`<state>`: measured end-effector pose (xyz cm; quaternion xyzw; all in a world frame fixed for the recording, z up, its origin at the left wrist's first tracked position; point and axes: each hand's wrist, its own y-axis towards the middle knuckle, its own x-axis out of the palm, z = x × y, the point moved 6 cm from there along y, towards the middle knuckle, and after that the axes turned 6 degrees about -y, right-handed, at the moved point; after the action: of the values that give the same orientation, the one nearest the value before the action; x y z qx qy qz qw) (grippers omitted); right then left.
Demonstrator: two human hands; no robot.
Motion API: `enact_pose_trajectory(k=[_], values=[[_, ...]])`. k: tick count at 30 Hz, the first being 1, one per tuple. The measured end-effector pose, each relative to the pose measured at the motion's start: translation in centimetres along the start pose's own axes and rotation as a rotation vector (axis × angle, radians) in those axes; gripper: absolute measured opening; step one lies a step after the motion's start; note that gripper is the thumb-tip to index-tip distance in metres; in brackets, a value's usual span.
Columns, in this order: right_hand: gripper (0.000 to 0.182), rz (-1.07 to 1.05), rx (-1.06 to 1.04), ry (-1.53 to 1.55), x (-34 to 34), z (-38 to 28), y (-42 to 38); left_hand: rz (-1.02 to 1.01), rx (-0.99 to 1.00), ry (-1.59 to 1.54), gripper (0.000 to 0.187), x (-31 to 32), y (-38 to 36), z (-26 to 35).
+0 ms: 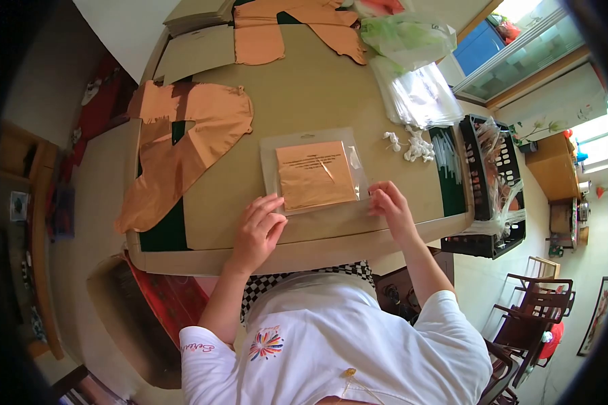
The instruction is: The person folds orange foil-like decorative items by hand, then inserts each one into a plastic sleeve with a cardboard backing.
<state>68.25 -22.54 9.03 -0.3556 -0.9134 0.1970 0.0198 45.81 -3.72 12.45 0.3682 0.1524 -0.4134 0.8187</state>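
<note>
A clear plastic bag (269, 162) with a hang hole lies flat on the table. Inside it is a folded copper-coloured foil sheet (314, 185) with small dark print. My left hand (258, 221) holds the bag's lower left corner, its fingers curled and thumb close to them. At the lower right edge, my right hand (390, 204) pinches the bag, fingertips together. Left of the bag lies a flat, unfolded copper-coloured foil balloon (213, 138). Another copper-coloured foil piece (260, 44) lies at the far side, partly cut off by the frame.
Brown card sheets (196, 54) are at the far left of the table (317, 88). Clear plastic bags (415, 91), a green-white bag (409, 37), white string bundles (419, 145) and clear straws (446, 155) lie to the right. A black crate (490, 233) stands beside the table edge.
</note>
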Motion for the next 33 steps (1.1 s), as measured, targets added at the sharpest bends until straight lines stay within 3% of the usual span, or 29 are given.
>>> enact_pose_trajectory(k=[3,6,11,20,26,33], values=[[0.035,0.083,-0.864,-0.975,3.0,-6.4,-3.9,0.016,-0.006,-0.007,0.014,0.0,-0.1,-0.3],[0.031,-0.074,-0.956,-1.204,5.7,-5.9,-4.2,-0.005,-0.011,-0.024,0.015,-0.1,-0.2,0.0],[0.017,-0.148,-0.9,-0.932,4.8,-3.5,-2.1,0.026,-0.177,-0.056,0.02,-0.5,-0.2,0.1],[0.014,-0.145,-0.888,-0.861,4.7,-3.5,-1.9,-0.066,-0.047,0.107,0.02,-1.0,-1.3,0.0],[0.014,-0.15,-0.882,-0.859,4.6,-3.3,-1.8,-0.057,-0.052,0.131,0.028,-0.9,-1.3,0.2],[0.014,-0.153,-0.896,-0.857,4.7,-3.4,-1.9,-0.084,-0.028,0.178,0.024,-0.9,-0.9,0.6]])
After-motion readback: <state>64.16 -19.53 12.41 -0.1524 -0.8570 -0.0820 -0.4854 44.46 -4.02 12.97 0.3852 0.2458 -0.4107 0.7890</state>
